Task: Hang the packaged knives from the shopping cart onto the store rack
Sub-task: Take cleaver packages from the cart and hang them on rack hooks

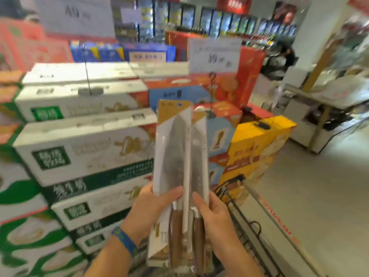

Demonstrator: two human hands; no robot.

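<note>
While left hand (151, 206) grips left pack (171, 144) and right hand (215, 214) grips right pack (199, 148), keep them apart. Hang one first.

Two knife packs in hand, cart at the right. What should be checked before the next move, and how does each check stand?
1. Left hand grips left pack: ok.
2. Right hand grips right pack: ok.
3. Both packs upright, card tops up: ok.
4. Packs held apart for hanging one at a time: not ok, they overlap.
5. Hang holes open: cannot tell, blurred.
6. Rack in view to aim at: not ok, none recognisable; stacked boxes ahead.
</note>
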